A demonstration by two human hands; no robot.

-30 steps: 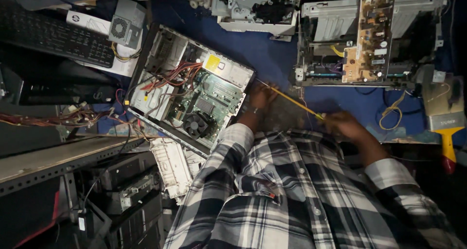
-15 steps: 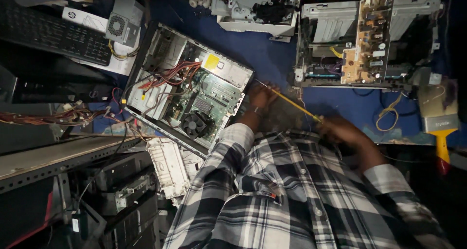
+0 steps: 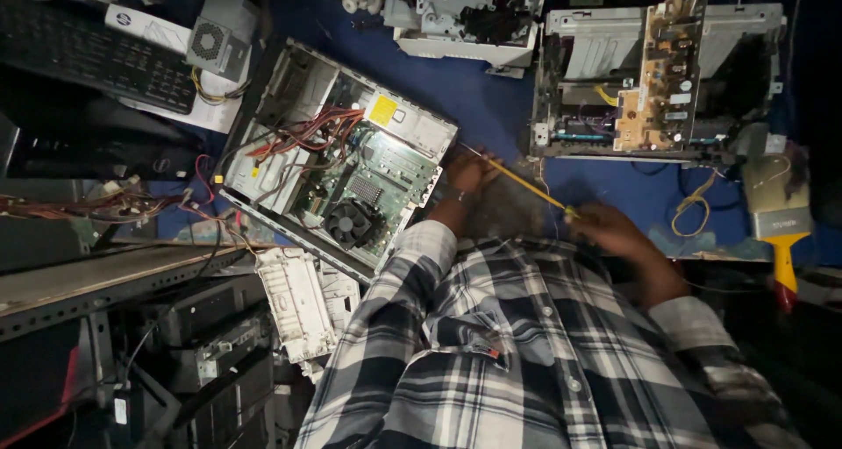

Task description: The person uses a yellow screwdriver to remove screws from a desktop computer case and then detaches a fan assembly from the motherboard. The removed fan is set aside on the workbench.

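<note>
Both hands have barely shifted: left hand (image 3: pixel 469 173) and right hand (image 3: pixel 614 230) pinch the yellow rod (image 3: pixel 522 181), slanting from the computer case (image 3: pixel 338 164) corner.

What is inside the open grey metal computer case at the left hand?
Inside the open grey metal computer case: a green motherboard, a round black cooling fan, red wire bundles and a yellow-labelled power supply. Whatever lies beneath the wires is hidden.
</note>
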